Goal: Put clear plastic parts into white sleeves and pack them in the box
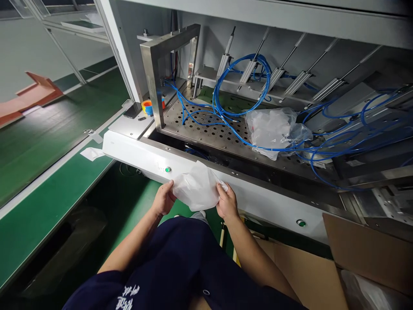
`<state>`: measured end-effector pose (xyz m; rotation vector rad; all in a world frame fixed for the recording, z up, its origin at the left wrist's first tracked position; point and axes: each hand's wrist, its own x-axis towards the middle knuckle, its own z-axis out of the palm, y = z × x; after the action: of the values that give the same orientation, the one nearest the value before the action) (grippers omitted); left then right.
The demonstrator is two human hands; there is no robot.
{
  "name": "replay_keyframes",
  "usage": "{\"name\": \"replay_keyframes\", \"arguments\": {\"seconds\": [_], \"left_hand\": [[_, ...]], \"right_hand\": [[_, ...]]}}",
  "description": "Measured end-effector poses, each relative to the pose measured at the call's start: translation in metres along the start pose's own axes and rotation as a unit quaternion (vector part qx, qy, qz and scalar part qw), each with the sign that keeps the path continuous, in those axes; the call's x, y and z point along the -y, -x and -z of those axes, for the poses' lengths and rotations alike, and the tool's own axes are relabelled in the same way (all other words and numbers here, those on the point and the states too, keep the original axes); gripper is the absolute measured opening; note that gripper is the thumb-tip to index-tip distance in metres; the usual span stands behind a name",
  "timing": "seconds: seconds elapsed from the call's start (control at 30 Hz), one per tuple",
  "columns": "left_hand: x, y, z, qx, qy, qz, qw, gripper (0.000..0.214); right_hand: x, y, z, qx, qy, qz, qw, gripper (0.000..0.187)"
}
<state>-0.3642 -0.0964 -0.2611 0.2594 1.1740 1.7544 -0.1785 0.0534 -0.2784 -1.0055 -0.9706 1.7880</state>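
Top: navy work top (180,262) with white lettering on the chest, filling the bottom of the view
Hands: left hand (164,199) and right hand (227,201) at either side of a white bag (195,188), just in front of the machine
Grip: both hands clenched, each pinching an edge of the white bag; neither has released it
Bag: crumpled, held up between the hands, overlapping the lower edge of the panel in view
Panel: white machine front (135,156) with a green button (167,169) just above the left hand
Plate: perforated steel plate (200,125) inside the machine, with blue tubing (245,56) looped across it and a clear bag (271,131) lying to the right
Back: row of steel cylinders (297,82) above the plate
Frame: steel frame (171,38) at the plate's left end, near a tape roll (147,107)
Floor side: cardboard box (306,275) at lower right, with plastic inside
Left: green conveyor (48,137) running alongside
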Motion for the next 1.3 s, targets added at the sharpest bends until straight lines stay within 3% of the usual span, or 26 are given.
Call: {"name": "replay_keyframes", "arguments": {"seconds": [0.17,0.27,0.4,0.63,0.93,1.1,1.3], "left_hand": [[0.012,0.006,-0.006,0.070,0.136,0.094,0.984,0.048],[0.021,0.011,-0.012,0.072,0.101,0.092,0.988,0.042],[0.028,0.013,-0.019,0.052,0.050,0.075,0.995,0.050],[0.025,0.016,-0.007,0.104,0.067,0.062,0.990,0.052],[0.042,0.020,-0.012,0.041,-0.012,0.069,0.997,0.055],[0.040,0.020,-0.010,0.007,-0.061,0.061,0.996,0.059],[0.035,0.023,-0.009,0.019,0.052,0.061,0.997,0.043]], "right_hand": [[-0.010,-0.003,0.001,-0.035,-0.025,-0.055,0.998,0.048],[-0.014,-0.004,0.003,-0.045,-0.028,-0.063,0.997,0.047],[-0.015,-0.001,0.002,-0.053,-0.030,-0.074,0.995,0.052],[-0.011,0.001,0.004,-0.063,-0.020,-0.041,0.997,0.055],[-0.022,0.007,0.002,-0.038,-0.003,-0.005,0.999,0.052],[-0.025,0.005,0.006,-0.051,0.005,-0.011,0.999,0.055],[-0.028,0.005,0.013,-0.085,0.008,0.001,0.996,0.057]]}}
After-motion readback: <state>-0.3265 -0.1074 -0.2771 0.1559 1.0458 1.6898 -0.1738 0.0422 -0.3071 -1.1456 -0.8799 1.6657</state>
